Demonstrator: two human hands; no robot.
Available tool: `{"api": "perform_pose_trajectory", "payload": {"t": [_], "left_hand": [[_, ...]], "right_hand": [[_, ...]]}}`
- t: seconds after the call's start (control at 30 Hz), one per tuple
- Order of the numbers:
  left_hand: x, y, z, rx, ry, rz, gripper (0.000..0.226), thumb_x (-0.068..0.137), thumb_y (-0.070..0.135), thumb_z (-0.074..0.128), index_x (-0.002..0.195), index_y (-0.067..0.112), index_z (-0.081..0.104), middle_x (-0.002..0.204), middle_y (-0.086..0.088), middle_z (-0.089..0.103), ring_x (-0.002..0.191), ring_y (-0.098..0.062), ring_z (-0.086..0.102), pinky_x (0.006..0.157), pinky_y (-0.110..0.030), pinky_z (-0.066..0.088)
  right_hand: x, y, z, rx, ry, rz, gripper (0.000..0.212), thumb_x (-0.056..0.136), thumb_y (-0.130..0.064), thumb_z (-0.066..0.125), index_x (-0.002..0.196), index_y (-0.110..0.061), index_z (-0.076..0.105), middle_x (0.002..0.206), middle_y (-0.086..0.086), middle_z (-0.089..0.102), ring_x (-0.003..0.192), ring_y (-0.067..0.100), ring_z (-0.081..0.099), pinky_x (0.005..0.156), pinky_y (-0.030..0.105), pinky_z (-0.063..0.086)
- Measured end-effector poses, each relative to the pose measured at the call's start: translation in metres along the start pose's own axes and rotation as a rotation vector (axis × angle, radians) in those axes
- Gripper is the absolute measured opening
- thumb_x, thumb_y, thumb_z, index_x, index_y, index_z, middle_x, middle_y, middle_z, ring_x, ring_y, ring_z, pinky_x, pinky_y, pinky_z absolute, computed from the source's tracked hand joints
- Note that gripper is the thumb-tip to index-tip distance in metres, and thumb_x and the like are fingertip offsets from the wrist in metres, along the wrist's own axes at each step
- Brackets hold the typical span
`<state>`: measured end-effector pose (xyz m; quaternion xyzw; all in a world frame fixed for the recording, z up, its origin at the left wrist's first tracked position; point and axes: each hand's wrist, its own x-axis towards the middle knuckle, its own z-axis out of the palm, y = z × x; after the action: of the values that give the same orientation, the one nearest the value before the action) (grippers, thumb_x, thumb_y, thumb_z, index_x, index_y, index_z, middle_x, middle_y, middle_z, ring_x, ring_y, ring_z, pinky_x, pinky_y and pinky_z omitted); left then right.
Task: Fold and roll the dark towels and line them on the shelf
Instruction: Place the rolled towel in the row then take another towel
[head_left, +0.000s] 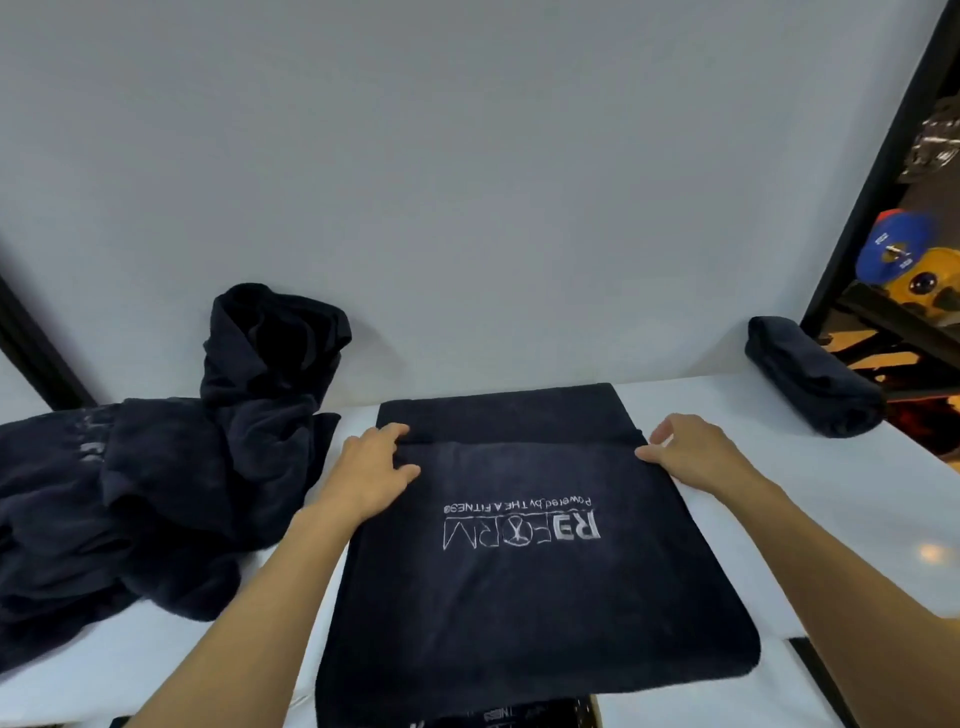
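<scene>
left fingers (393, 435): curled over the far left corner of the top flap, thumb on the upper side, so basically pinching that fold edge
right fingers (655, 441): same deal at the far right corner, bunched together and gripping the flap edge, thumb tip lying on the cloth
left hand (371, 470): back of the hand up, resting on the towel's left side, bare forearm running back toward the camera
right hand (693, 454): sits right at the towel's right edge, partly over the white surface beside it
towel (524, 571): dark navy, lying flat in the middle, top layer folded up so a strip of the lower layer shows past its far edge; near end hangs off the front
logo (522, 530): white print on the towel's top layer, upside down from here, reads something like REFORM with a smaller line above it
pile (156, 467): loose dark towels heaped left of the towel, just beside its left edge, one bit standing up against the wall
roll (813, 384): one rolled dark towel, well off to the right of the towel and further back, near the wall
shelf (857, 493): white top everything sits on
wall (467, 182): plain pale grey, right behind the towel
weights (904, 260): blue and yellow discs far right of the towel, past a black frame, kinda blurry
</scene>
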<state>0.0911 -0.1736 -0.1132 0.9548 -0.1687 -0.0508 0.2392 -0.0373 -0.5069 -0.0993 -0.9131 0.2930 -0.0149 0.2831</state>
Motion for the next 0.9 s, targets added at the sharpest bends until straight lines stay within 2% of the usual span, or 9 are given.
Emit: {"api": "perform_pose_trajectory", "payload": {"t": [0.13, 0.23, 0.33, 0.43, 0.57, 0.63, 0.73, 0.8, 0.9], "left_hand": [[0.015, -0.002, -0.008, 0.014, -0.049, 0.004, 0.013, 0.081, 0.026, 0.075, 0.091, 0.022, 0.068, 0.077, 0.005, 0.061, 0.084, -0.016, 0.058, 0.071, -0.020, 0.043], [0.019, -0.005, -0.022, -0.097, -0.125, 0.032, 0.017, 0.076, 0.018, 0.073, 0.066, 0.026, 0.062, 0.076, 0.004, 0.068, 0.077, -0.015, 0.063, 0.070, -0.023, 0.048], [0.026, -0.001, -0.035, -0.236, -0.187, 0.037, 0.018, 0.079, 0.015, 0.066, 0.066, 0.023, 0.056, 0.067, 0.001, 0.065, 0.066, -0.013, 0.058, 0.069, -0.032, 0.045], [0.032, 0.003, -0.037, -0.278, -0.208, 0.030, 0.023, 0.083, 0.007, 0.065, 0.070, 0.019, 0.052, 0.056, 0.004, 0.052, 0.055, -0.010, 0.041, 0.062, -0.029, 0.035], [0.034, 0.002, -0.037, -0.320, -0.366, -0.003, 0.026, 0.079, 0.007, 0.077, 0.098, 0.021, 0.065, 0.071, -0.001, 0.065, 0.067, -0.011, 0.059, 0.074, -0.027, 0.046], [0.033, -0.001, -0.035, -0.253, -0.409, 0.005, 0.018, 0.077, 0.012, 0.079, 0.089, 0.022, 0.072, 0.069, 0.001, 0.062, 0.063, -0.009, 0.056, 0.070, -0.025, 0.045], [0.032, -0.004, -0.035, -0.249, -0.378, 0.058, 0.013, 0.076, 0.017, 0.075, 0.071, 0.017, 0.063, 0.070, -0.001, 0.064, 0.067, -0.010, 0.057, 0.075, -0.030, 0.048], [0.034, -0.002, -0.038, -0.298, -0.334, 0.076, 0.016, 0.076, 0.020, 0.067, 0.070, 0.016, 0.053, 0.074, -0.009, 0.063, 0.069, -0.012, 0.054, 0.072, -0.032, 0.044], [0.043, 0.000, -0.036, -0.183, -0.191, 0.104, 0.016, 0.086, 0.016, 0.059, 0.075, 0.012, 0.048, 0.065, 0.000, 0.053, 0.062, -0.011, 0.045, 0.064, -0.030, 0.038]], "right_hand": [[0.019, 0.006, -0.014, 0.079, -0.033, -0.090, 0.014, 0.084, -0.029, 0.069, 0.077, -0.017, 0.067, 0.087, 0.001, 0.068, 0.084, 0.018, 0.062, 0.076, 0.035, 0.052], [0.027, 0.006, -0.028, 0.130, -0.041, -0.170, 0.016, 0.087, -0.026, 0.067, 0.076, -0.015, 0.066, 0.080, -0.001, 0.067, 0.075, 0.016, 0.064, 0.068, 0.030, 0.049], [0.035, 0.001, -0.029, 0.242, -0.204, -0.168, 0.011, 0.090, -0.025, 0.065, 0.087, -0.014, 0.065, 0.090, 0.002, 0.067, 0.079, 0.016, 0.068, 0.065, 0.027, 0.051], [0.042, 0.002, -0.021, 0.133, -0.307, -0.133, 0.025, 0.083, -0.035, 0.074, 0.101, -0.022, 0.061, 0.096, 0.000, 0.063, 0.079, 0.019, 0.063, 0.063, 0.025, 0.048], [0.044, 0.004, -0.021, 0.093, -0.359, -0.126, 0.018, 0.081, -0.026, 0.076, 0.089, -0.017, 0.062, 0.081, 0.000, 0.061, 0.062, 0.012, 0.052, 0.058, 0.023, 0.042], [0.044, 0.003, -0.021, 0.105, -0.355, -0.152, 0.013, 0.082, -0.021, 0.075, 0.085, -0.015, 0.063, 0.080, 0.002, 0.061, 0.063, 0.011, 0.051, 0.058, 0.022, 0.041], [0.042, -0.001, -0.022, 0.264, -0.355, -0.203, 0.010, 0.085, -0.018, 0.072, 0.086, -0.011, 0.063, 0.079, -0.002, 0.065, 0.063, 0.011, 0.055, 0.065, 0.024, 0.044], [0.045, -0.006, -0.021, 0.398, -0.371, -0.254, 0.009, 0.091, -0.018, 0.065, 0.093, -0.009, 0.061, 0.092, -0.005, 0.072, 0.078, 0.015, 0.064, 0.078, 0.031, 0.048], [0.055, -0.012, -0.014, 0.207, -0.254, -0.326, 0.012, 0.098, -0.026, 0.053, 0.095, -0.014, 0.052, 0.077, 0.001, 0.060, 0.068, 0.015, 0.052, 0.069, 0.031, 0.042]]}}
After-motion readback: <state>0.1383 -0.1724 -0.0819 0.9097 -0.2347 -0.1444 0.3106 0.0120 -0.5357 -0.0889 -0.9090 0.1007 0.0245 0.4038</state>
